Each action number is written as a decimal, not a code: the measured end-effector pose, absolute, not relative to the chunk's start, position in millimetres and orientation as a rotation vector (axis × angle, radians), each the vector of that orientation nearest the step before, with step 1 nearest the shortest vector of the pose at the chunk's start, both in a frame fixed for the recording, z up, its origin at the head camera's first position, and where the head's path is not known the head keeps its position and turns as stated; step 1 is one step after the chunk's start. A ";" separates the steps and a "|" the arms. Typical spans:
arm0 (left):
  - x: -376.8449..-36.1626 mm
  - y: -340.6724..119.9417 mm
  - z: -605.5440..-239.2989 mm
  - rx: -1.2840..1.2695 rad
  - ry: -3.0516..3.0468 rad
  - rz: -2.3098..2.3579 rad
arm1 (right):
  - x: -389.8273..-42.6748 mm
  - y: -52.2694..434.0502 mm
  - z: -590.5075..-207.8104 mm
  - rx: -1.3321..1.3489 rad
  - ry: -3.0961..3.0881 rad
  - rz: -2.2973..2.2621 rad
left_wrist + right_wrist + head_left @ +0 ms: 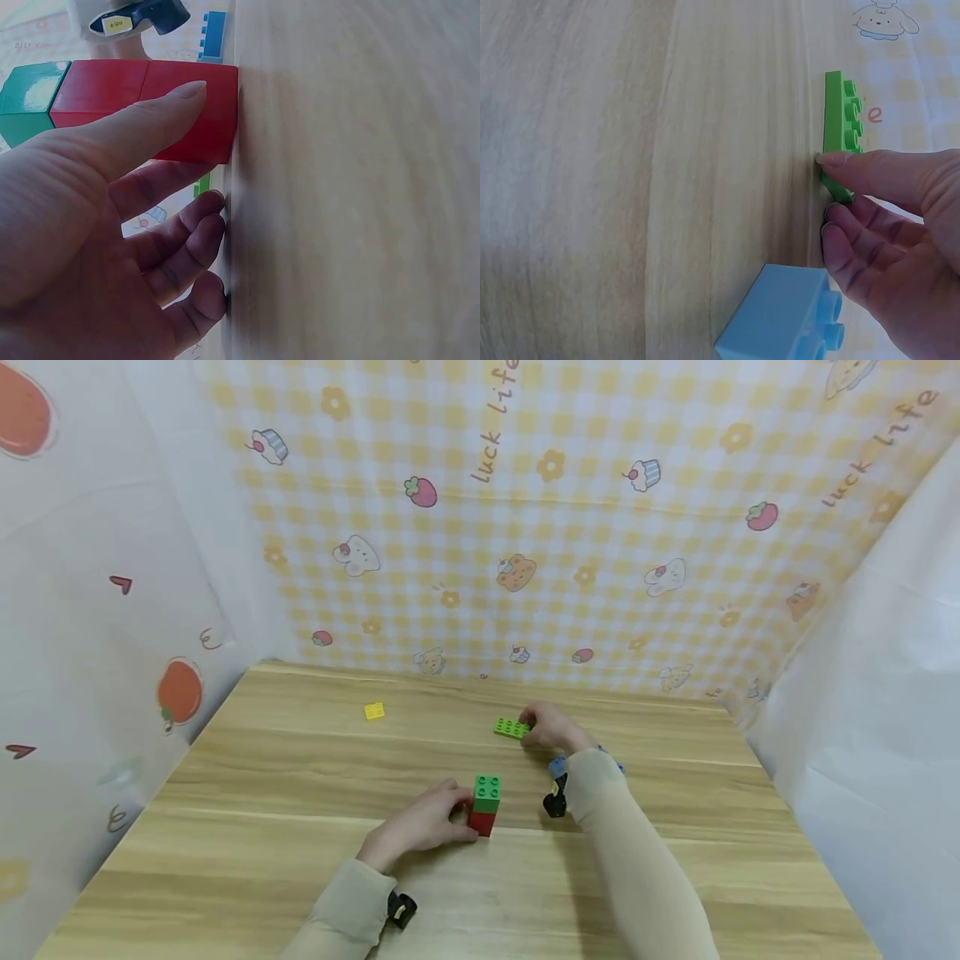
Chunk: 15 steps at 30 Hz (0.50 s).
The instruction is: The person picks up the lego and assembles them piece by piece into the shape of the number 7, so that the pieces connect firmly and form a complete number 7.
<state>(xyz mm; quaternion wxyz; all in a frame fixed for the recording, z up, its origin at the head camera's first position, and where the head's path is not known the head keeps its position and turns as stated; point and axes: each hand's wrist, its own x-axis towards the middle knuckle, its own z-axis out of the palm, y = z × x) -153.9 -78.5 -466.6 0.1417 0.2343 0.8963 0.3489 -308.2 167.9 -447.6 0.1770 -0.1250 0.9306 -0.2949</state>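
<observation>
A small tower stands upright on the table, with a green brick on top of two red bricks. My left hand holds the tower low down, its thumb along the lower red brick and its index finger behind it. Farther back, a flat lime-green brick with studs up lies on the table. The right hand pinches its near end between thumb and fingers. Close to that hand sits a light blue brick, partly covered by the right wrist in the head view.
A small flat yellow brick lies at the back left of the wooden table. Behind the table hangs a checked cloth, and white printed sheets stand at both sides. Both wrists carry a small black camera.
</observation>
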 end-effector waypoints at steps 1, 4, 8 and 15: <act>-153.7 -78.5 -466.4 0.676 2.587 1.006 | -308.1 168.0 -448.0 -0.351 2.634 -0.832; -153.5 -78.3 -466.1 0.679 2.584 1.010 | -307.9 168.6 -449.0 -0.346 2.643 -0.818; -153.5 -78.2 -465.4 0.681 2.583 1.011 | -307.1 168.7 -448.5 -0.341 2.656 -0.818; -154.2 -79.7 -467.3 0.683 2.588 1.012 | -302.5 165.8 -442.3 -0.339 2.657 -0.857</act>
